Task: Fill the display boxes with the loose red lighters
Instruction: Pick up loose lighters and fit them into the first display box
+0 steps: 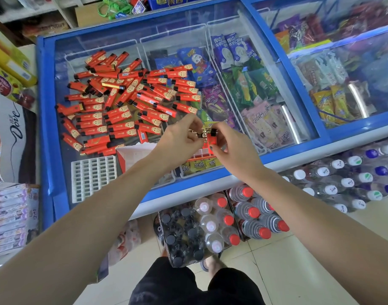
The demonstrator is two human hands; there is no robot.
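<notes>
My right hand [230, 144] is closed around a small bunch of red lighters [210, 142], held upright with their metal tops up. My left hand [180, 137] pinches at these tops with its fingertips, just beside the right. Directly under both hands I see part of a red display box [202, 154], mostly covered by them. Left of the hands and farther away, the loose pile of lighters [122, 102] lies on the glass lid of the freezer [232, 62]. Nearer to me on the left is a white slotted tray [94, 177], empty.

I think the bunch can slip, because the grip takes several smooth lighters together; one may fall on the glass or the floor. How many lighters I hold, and how full the box is, I cannot tell.
</notes>
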